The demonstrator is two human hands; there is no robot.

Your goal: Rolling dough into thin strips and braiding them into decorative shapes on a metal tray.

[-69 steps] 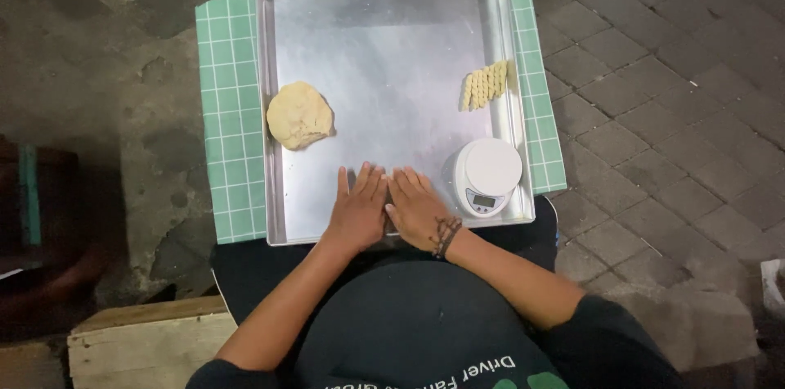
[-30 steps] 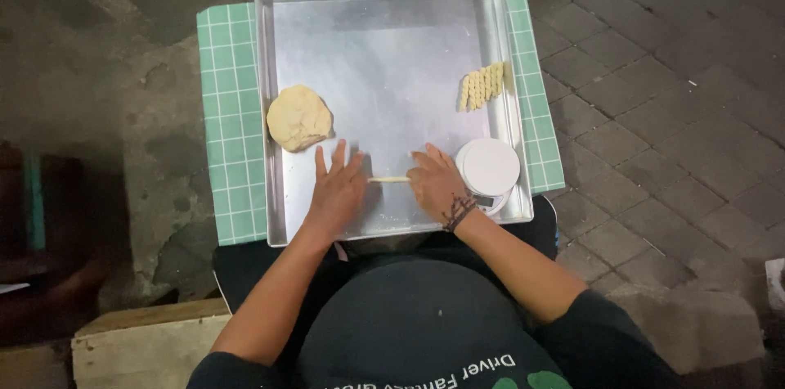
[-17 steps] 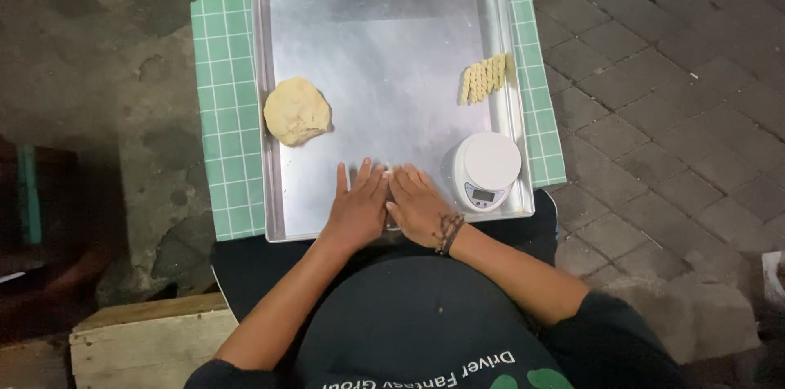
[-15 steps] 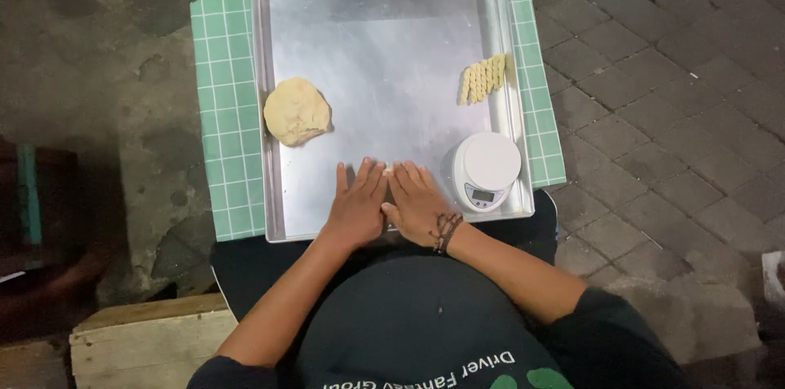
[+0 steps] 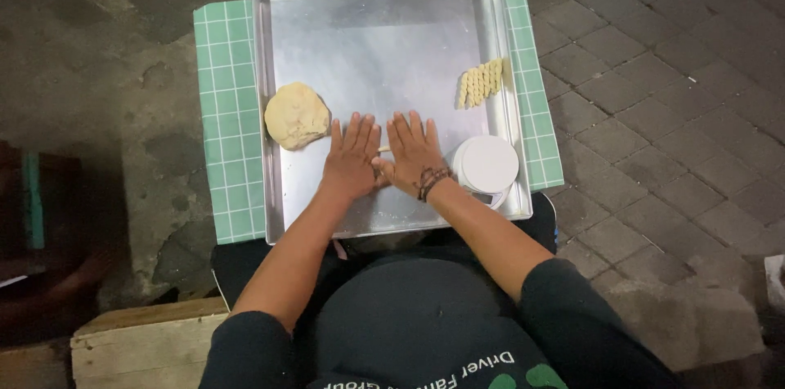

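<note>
Both hands lie flat, palms down, side by side on the floor of a metal tray [image 5: 384,37], near its front edge. The left hand [image 5: 350,161] and the right hand [image 5: 411,156] have their fingers stretched forward and slightly spread, gripping nothing. Between them a short bit of a thin dough strip [image 5: 383,149] shows in the gap; it lies crosswise under the palms, at the base of the fingers rather than under the tips, and the rest of it is hidden by the hands. The right wrist wears a dark beaded bracelet [image 5: 431,182]. A round dough lump [image 5: 297,116] sits against the tray's left wall, just beside the left hand's outer fingers but apart from them. A row of twisted dough pieces [image 5: 481,82] lies by the right wall, well ahead of the right fingertips. A white round scale [image 5: 487,166] stands in the tray's front right corner, close to the right wrist. The tray rests on a green gridded mat [image 5: 229,127], which shows on both sides, over grey paving [image 5: 654,70]. A wooden plank [image 5: 139,340] lies at the lower left.
</note>
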